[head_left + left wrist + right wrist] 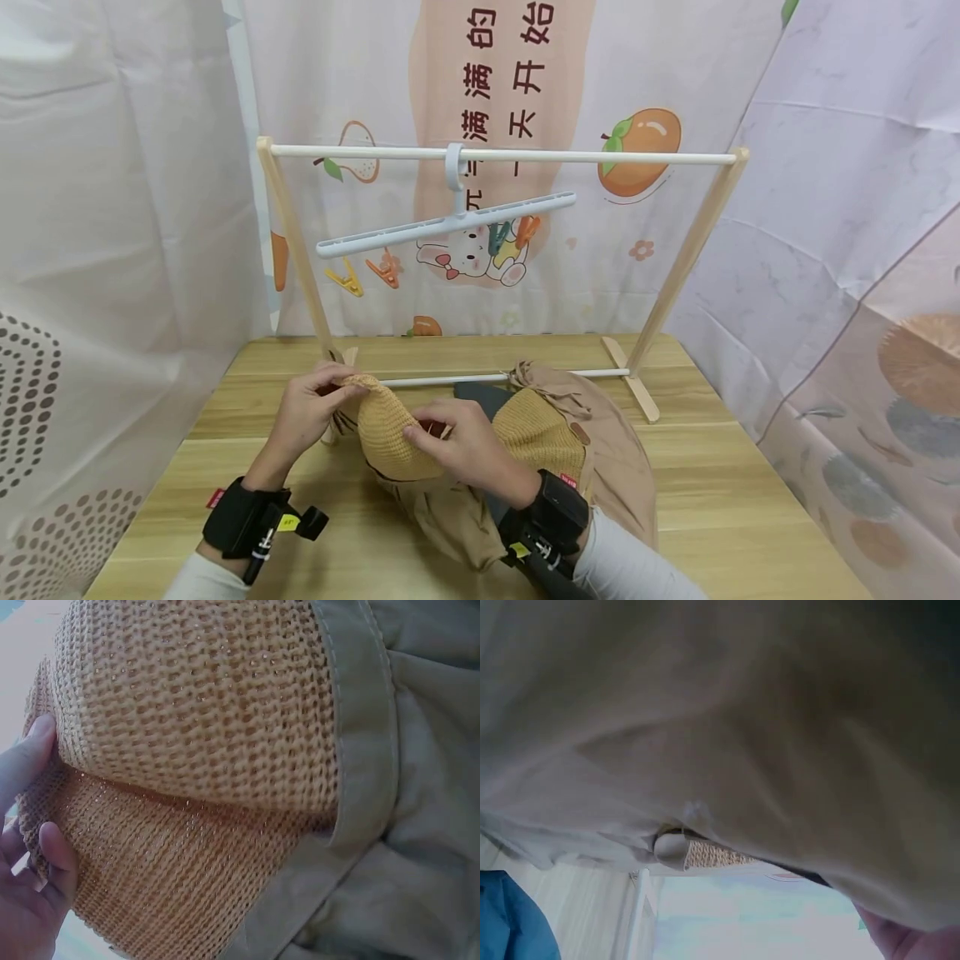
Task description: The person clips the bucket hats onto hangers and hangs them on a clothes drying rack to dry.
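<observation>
A soft item of yellow woven material (390,442) joined to khaki cloth (450,521), like a sun hat, hangs between the hands. My left hand (303,408) pinches the top of its woven part; in the left wrist view, thumb and fingers hold the edge of the weave (210,697), beside a slit between two woven layers. With bent fingers, my right hand (472,446) grips the weave's right side. A second woven portion (536,429), with a brown tag and khaki cloth around it, lies to the right. Khaki cloth (705,750) covers most of the right wrist view.
A wooden rack (690,258) with a white top rod stands behind the hands. From the rod hangs a tilted pale blue hanger (450,225). Several coloured clips, including a yellow clip (345,279), show below it. Dark grey cloth (483,396) lies beside the khaki on the wooden table (720,500).
</observation>
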### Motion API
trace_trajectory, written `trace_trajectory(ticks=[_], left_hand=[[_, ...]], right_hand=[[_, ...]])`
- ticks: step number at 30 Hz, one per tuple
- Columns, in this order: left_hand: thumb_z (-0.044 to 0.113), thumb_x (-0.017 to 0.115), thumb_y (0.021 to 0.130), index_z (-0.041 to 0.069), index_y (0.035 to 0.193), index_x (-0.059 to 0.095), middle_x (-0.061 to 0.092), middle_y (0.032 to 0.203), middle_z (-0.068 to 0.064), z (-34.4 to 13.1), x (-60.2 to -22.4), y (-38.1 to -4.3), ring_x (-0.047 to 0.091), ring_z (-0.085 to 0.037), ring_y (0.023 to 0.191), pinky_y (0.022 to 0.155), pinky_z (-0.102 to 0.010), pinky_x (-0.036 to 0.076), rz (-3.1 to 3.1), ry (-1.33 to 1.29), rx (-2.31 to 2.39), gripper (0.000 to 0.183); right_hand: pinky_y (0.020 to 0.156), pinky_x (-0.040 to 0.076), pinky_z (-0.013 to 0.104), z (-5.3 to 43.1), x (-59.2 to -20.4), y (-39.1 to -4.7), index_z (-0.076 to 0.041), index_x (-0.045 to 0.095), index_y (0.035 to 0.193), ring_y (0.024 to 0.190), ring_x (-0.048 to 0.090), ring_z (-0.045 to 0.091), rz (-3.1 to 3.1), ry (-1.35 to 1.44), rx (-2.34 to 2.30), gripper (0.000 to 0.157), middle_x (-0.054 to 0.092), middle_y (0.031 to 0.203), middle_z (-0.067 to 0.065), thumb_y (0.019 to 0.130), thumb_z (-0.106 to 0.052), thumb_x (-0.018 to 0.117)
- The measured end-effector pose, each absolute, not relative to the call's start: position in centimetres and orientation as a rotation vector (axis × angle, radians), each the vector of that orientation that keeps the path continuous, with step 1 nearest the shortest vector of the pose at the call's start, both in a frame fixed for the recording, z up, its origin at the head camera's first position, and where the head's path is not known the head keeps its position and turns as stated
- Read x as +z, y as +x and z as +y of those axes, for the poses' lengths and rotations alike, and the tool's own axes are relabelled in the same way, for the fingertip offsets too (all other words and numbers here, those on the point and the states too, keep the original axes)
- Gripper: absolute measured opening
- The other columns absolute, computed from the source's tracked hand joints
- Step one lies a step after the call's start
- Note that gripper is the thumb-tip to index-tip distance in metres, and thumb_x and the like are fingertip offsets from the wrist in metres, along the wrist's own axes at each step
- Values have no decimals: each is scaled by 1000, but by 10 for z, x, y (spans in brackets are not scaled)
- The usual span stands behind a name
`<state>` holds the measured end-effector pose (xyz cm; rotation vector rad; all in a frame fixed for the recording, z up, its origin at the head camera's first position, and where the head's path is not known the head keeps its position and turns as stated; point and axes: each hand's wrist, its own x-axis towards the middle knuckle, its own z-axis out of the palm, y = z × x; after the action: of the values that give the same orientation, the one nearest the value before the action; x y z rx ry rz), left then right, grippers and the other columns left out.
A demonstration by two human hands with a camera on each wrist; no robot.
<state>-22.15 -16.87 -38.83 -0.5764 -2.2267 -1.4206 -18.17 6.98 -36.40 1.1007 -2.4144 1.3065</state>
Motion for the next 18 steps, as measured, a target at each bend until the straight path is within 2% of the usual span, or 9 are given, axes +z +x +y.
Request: trace_trajectory(ticks=[6, 10, 12, 15, 18], left_hand=[[5, 69, 81, 4, 94, 71, 64, 91, 9, -163, -380, -221, 54, -6, 82, 63, -14, 47, -2199, -582, -1410, 13], [4, 69, 80, 4, 95, 71, 62, 90, 16, -160, -377, -222, 53, -6, 82, 63, -13, 46, -2176, -595, -1408, 14], [6, 71, 80, 6, 94, 71, 62, 89, 14, -158, -376, -223, 52, -7, 78, 60, -13, 44, -2157, -594, -1415, 14], [8, 72, 78, 7, 94, 72, 62, 88, 5, -156, -376, -223, 50, -8, 73, 55, -15, 41, -2149, -562, -1417, 15], [9, 73, 78, 7, 94, 72, 62, 87, -1, -153, -374, -223, 47, -9, 69, 53, -17, 38, -2152, -534, -1397, 16]], right_hand=[[57, 51, 23, 72, -336, -169, -3, 71, 94, 65, 57, 12, -2417, 1092, 1307, 12, 65, 75, 9, 87, -7, 63], [57, 51, 22, 76, -339, -173, -6, 71, 96, 67, 57, 11, -2430, 1091, 1316, 13, 66, 77, 7, 88, -11, 63], [57, 51, 21, 77, -346, -179, -10, 71, 98, 67, 57, 9, -2435, 1087, 1319, 14, 66, 77, 5, 89, -16, 63], [57, 50, 21, 80, -357, -189, -17, 71, 101, 66, 56, 6, -2436, 1088, 1312, 15, 65, 77, 0, 89, -23, 63], [57, 50, 20, 83, -355, -191, -20, 71, 100, 65, 55, 4, -2428, 1094, 1297, 15, 64, 74, -2, 89, -26, 62]])
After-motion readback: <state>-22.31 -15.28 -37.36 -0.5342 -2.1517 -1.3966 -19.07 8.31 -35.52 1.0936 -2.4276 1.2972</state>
